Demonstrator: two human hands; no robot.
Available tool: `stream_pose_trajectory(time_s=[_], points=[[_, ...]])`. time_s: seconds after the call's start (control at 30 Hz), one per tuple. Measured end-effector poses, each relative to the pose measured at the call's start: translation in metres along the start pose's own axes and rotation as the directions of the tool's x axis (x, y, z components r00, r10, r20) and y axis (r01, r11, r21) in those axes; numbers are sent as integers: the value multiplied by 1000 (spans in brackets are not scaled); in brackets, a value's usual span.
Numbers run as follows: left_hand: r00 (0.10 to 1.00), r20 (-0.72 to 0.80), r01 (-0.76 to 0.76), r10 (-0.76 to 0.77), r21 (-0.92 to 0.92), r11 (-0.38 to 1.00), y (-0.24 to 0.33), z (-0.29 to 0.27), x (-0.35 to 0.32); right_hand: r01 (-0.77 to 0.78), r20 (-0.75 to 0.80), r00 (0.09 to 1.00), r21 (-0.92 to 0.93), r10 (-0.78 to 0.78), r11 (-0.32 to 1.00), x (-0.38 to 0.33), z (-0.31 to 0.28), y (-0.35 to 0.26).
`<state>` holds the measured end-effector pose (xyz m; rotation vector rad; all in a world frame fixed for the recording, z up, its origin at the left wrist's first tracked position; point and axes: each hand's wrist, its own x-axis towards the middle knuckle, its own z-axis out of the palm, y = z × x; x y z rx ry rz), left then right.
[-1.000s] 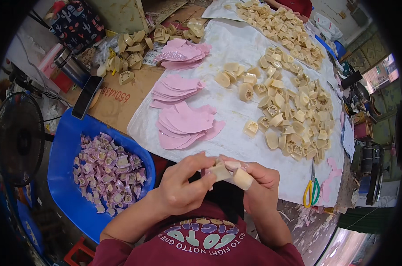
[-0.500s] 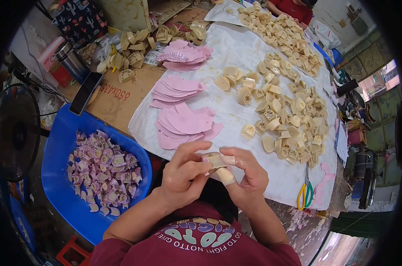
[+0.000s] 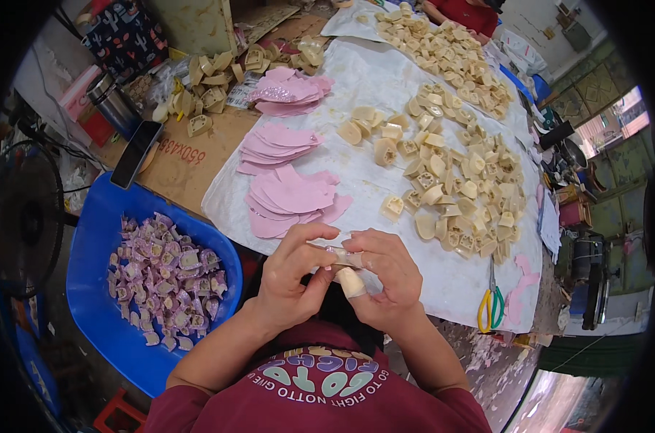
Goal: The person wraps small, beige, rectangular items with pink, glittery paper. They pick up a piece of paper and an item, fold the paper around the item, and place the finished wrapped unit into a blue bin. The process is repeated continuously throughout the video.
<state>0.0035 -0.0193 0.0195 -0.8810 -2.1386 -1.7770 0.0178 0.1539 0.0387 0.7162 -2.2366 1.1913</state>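
Observation:
Between my two hands, just off the table's near edge, is a shoe heel (image 3: 344, 257) with pink glittery covering on it; fingers hide much of it. My left hand (image 3: 290, 276) pinches it from the left with thumb and bent forefinger. My right hand (image 3: 389, 278) grips the other side, fingers curled over the top, with pale wraps on the thumb and a finger. Ahead on the left lie stacks of pink cut cover pieces (image 3: 293, 189), some glittery. Many bare beige heels (image 3: 479, 173) are heaped to the right.
A blue tub (image 3: 89, 303) at lower left holds many pink-covered heels. Green-and-yellow scissors (image 3: 491, 307) lie by the table's right edge. A phone (image 3: 137, 155), a steel flask (image 3: 114, 105) and a fan (image 3: 28, 216) stand left. Another person in red (image 3: 465, 16) sits at the far end.
My fingers have shifted around the heel and turned it, so less of its pale inner side shows. My right fingers now curl further over it. The view has moved slightly.

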Motion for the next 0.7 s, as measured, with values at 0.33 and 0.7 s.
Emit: stream_pose_trajectory(time_s=[0.33, 0.7], points=[[982, -81, 150, -172, -219, 964, 9, 20, 22, -343, 170, 939, 387, 299, 856, 13, -17, 13], [823, 222, 518, -523, -672, 529, 29, 29, 34, -316, 107, 949, 391, 298, 864, 0, -51, 4]])
